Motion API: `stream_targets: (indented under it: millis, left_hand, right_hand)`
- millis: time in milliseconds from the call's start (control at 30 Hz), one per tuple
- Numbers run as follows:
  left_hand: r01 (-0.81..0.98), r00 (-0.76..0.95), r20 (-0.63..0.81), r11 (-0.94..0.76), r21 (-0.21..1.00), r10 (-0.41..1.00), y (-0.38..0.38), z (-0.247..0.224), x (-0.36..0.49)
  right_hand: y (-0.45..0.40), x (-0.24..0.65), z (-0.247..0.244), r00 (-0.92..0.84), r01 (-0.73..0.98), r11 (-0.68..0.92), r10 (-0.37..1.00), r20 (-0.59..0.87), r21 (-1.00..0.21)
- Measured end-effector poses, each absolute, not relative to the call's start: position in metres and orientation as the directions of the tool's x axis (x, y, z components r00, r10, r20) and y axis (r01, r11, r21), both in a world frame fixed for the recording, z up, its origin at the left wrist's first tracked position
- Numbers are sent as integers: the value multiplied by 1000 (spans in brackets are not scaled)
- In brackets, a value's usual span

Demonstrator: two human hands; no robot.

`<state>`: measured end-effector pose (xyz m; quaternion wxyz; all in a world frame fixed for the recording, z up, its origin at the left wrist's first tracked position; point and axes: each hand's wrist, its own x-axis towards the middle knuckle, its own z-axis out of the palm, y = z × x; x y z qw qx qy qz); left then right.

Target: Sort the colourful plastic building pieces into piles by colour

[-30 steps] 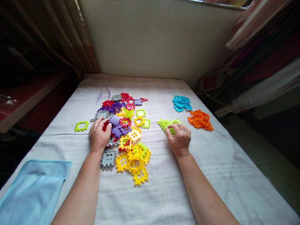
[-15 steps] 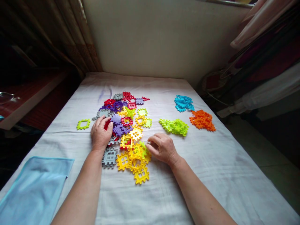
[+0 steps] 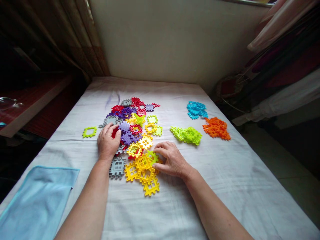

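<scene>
My left hand (image 3: 108, 141) rests on the left side of a mixed pile of plastic interlocking building pieces, fingers spread. A red piece (image 3: 115, 132) shows between its thumb and fingers. My right hand (image 3: 172, 160) is at the pile's right side, thumb and fingers apart around a lime green piece (image 3: 152, 157) that lies among yellow ones. Just below are overlapping yellow window pieces (image 3: 151, 187). A grey window piece (image 3: 117, 167) lies below my left hand. Purple pieces (image 3: 127, 137) and a red frame piece (image 3: 136, 129) fill the middle of the pile.
Right of the pile stand separate heaps of lime green pieces (image 3: 187, 135), blue pieces (image 3: 196, 110) and orange pieces (image 3: 217, 128). A lone green frame (image 3: 89, 132) lies left. A light blue bag (image 3: 37, 200) lies at the near left of the sheet-covered surface (image 3: 225, 193).
My right hand has moved slightly left onto the pile, its thumb and fingers now spread around the lime green piece. That green piece has shifted a little. My left hand stays in place.
</scene>
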<state>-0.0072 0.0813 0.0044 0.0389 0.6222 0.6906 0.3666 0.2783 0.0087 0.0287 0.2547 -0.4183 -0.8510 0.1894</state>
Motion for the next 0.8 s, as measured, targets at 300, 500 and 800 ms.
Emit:
stream_targets:
  millis: [300, 500, 800]
  left_hand:
    - [834, -210, 423, -64, 548, 881, 82, 2, -9]
    - [834, -215, 431, -65, 547, 877, 83, 2, -9]
    - [838, -209, 431, -66, 542, 878, 83, 2, -9]
  right_hand:
    - [15, 283, 28, -93, 479, 226, 974, 207, -848]
    - [32, 319, 30, 320, 376, 124, 913, 254, -918]
    - [47, 364, 16, 578, 282, -6, 799, 165, -959]
